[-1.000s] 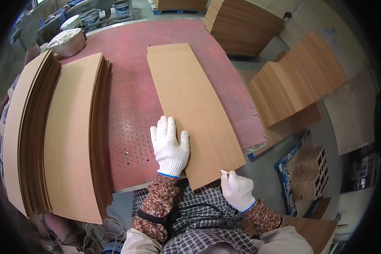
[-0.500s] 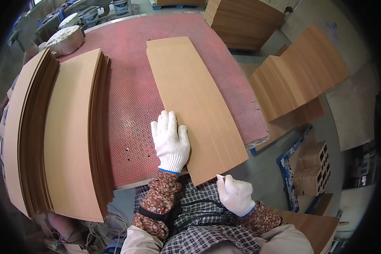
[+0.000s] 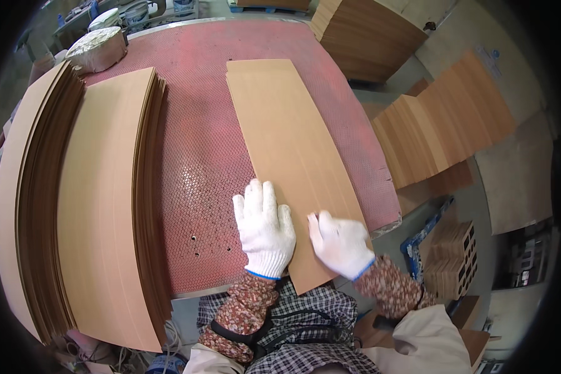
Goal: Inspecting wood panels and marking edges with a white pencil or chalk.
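A long, wood-coloured thin board (image 3: 287,124) lies lengthwise on a pink, mesh-patterned table, its near end overhanging the front edge. At its left edge the top shows slight steps, as if several sheets lie together. My left hand (image 3: 267,230), in a white knit glove, rests flat on the board's left edge, fingers stretched forward. My right hand (image 3: 341,242), also gloved, is over the board's near right part with its fingers pinched. A small pale bit shows at the fingertips, too blurred to name.
Two tall stacks of similar boards (image 3: 103,206) stand on the left of the table (image 3: 196,156). Behind them sits a silvery round bundle (image 3: 96,50). Beyond the right edge are leaning board stacks (image 3: 442,118) and a pallet of hollow-ended pieces (image 3: 452,262).
My right hand has moved from the board's near end forward, up over its surface. My left hand remains flat on the left edge. The whole view has shifted slightly.
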A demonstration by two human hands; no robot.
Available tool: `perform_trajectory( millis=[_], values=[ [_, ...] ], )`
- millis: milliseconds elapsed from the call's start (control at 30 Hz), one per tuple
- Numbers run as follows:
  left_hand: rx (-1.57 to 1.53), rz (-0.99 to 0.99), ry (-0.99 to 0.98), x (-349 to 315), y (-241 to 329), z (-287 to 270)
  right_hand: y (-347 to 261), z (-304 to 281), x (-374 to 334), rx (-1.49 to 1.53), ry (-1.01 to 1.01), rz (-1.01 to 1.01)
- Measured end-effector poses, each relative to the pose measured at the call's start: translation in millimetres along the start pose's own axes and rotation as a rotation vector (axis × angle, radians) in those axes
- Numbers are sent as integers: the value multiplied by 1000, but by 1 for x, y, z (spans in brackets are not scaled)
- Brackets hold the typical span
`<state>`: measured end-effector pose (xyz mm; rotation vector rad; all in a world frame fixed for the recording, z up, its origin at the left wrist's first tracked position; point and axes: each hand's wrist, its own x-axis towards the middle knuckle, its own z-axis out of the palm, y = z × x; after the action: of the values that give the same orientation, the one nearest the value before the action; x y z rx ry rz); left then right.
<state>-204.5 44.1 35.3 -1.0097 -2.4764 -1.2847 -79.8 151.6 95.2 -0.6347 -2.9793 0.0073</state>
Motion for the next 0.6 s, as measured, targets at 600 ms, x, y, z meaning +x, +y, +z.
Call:
perform_trajectory(
  millis=[600],
  values=[
    [-131, -47, -121, 4, 3, -14, 15, 34, 394, -25, -241, 134]
  ],
)
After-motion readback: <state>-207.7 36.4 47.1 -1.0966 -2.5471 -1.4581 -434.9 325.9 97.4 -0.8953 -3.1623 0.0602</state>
